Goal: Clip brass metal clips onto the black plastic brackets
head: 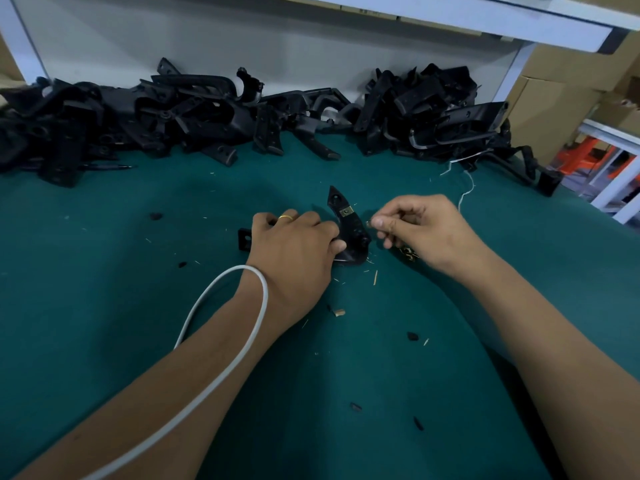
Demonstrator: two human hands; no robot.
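Two bare hands work over a green felt-covered bench [104, 271]. The left hand [294, 244], a gold ring [287, 217] on one finger, presses down on one black plastic bracket [349, 230] lying flat at the middle of the bench, fingers curled over its left edge and thumb on its lower part. One brass clip [346, 212] already sits on the bracket's upper arm. The right hand [422, 230], just right of the bracket, pinches a second small brass clip [370, 222] between thumb and forefinger, the remaining fingers loosely curled; the clip's tip is close to the bracket's right edge, and whether the two touch cannot be told. A small cluster of loose brass clips [410, 253] shows under that hand; their number cannot be counted. Two heaps of black brackets line the back of the bench, one at left [131, 116] and one at right [433, 109], too tangled to count. One white cable [221, 341] loops over the left forearm. Several black plastic scraps [412, 336] and pale slivers dot the felt.
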